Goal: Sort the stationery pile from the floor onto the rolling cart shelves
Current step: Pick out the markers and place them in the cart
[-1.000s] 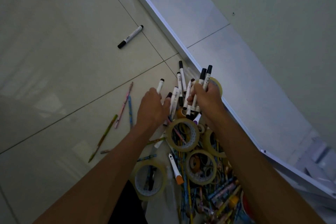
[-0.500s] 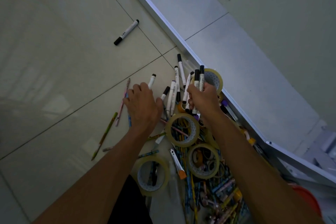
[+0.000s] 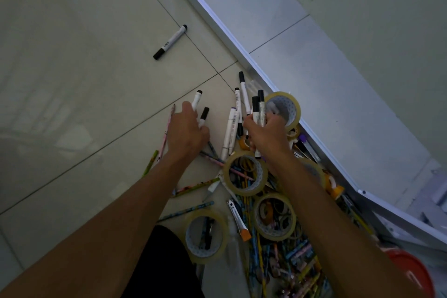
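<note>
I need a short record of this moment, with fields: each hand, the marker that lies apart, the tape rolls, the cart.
left hand: reaching down onto two loose markers on the floor tile; grip not clear
right hand: grips a bunch of markers, black caps pointing up
lone marker: lies by itself on the tile, away from the pile
tape rolls: several clear rolls in the pile, one beyond the right hand
cart shelf: grey, along the right of the pile, nothing visible on it

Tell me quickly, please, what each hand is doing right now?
Left hand: on two markers on the floor; whether it grips them cannot be told.
Right hand: holds a bundle of markers upright.
</note>
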